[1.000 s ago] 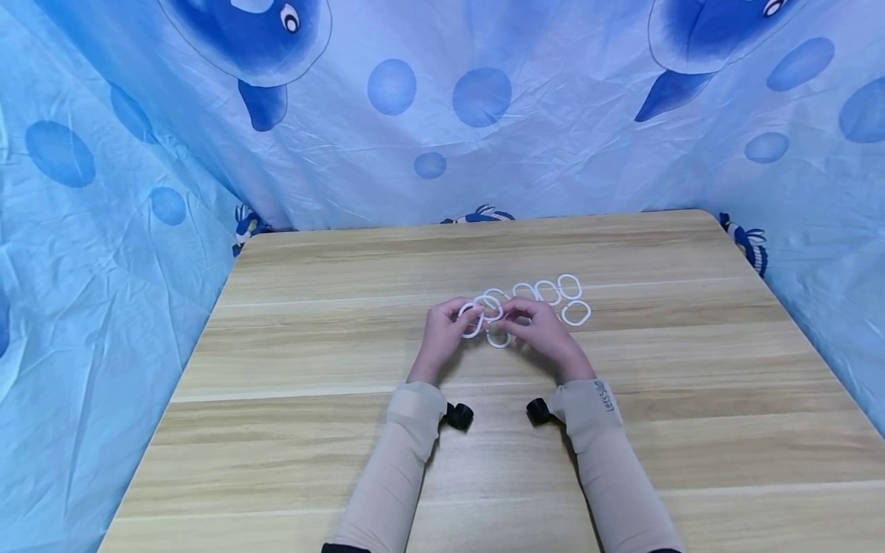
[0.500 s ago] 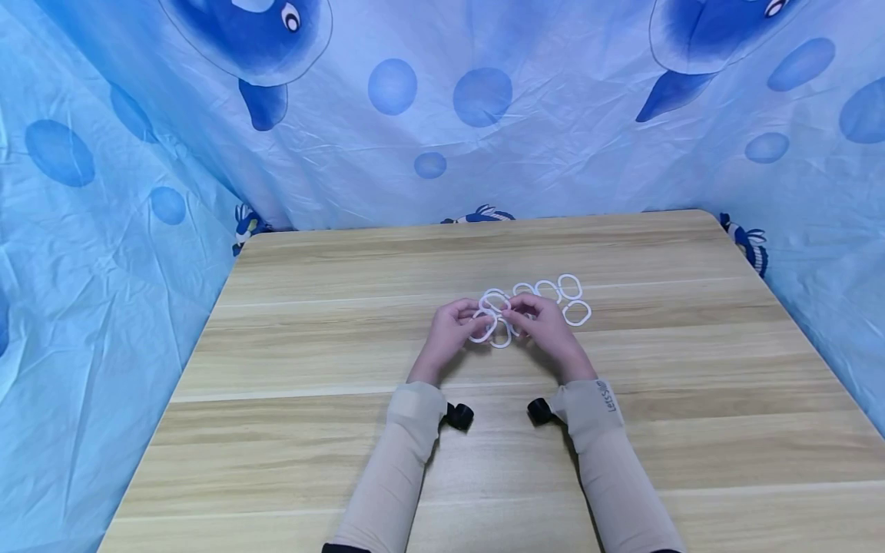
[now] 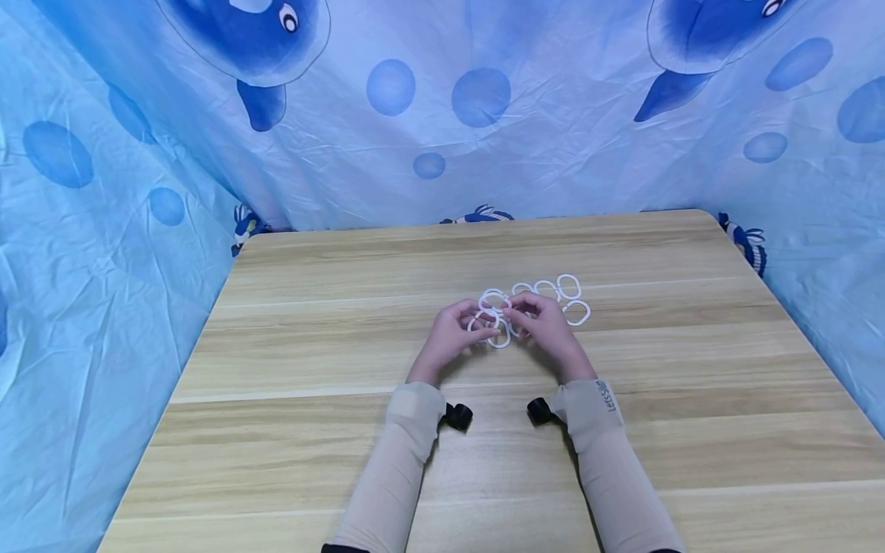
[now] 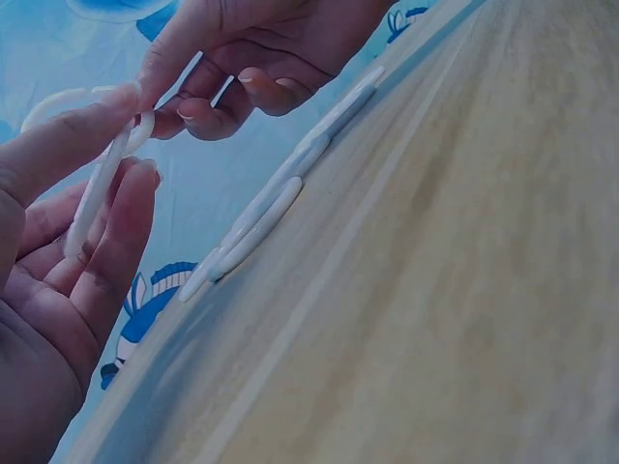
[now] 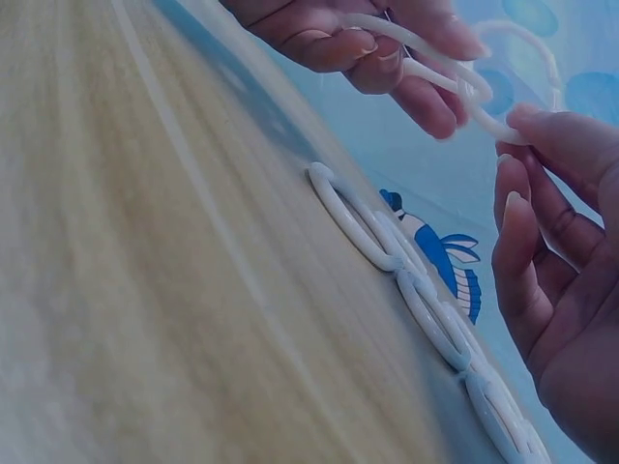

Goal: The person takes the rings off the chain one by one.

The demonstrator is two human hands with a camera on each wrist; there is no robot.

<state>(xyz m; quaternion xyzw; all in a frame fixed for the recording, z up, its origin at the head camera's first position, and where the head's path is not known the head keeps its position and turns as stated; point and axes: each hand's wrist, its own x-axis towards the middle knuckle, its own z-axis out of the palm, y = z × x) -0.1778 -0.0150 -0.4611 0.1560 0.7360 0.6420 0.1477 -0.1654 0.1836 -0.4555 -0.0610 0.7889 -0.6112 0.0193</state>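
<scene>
My left hand pinches an oval white plastic ring, of the shower curtain ring kind, between thumb and fingers. Opposite it, my right hand pinches a second white ring with thumb and fingertip. Both rings are held above the table, and they cross each other between the hands. Whether they are hooked together I cannot tell. Below the hands, several more white rings lie flat in a row that looks joined end to end. The hands partly cover this row in the head view.
The light wooden table extends around both arms. A ring and another ring lie to the right of my right hand. A blue printed sheet hangs behind the table and at its sides.
My left hand has shifted slightly right, bringing its ring up against the right hand's ring. Its ring has turned, and the left thumb now stretches further right. My right hand has barely moved.
</scene>
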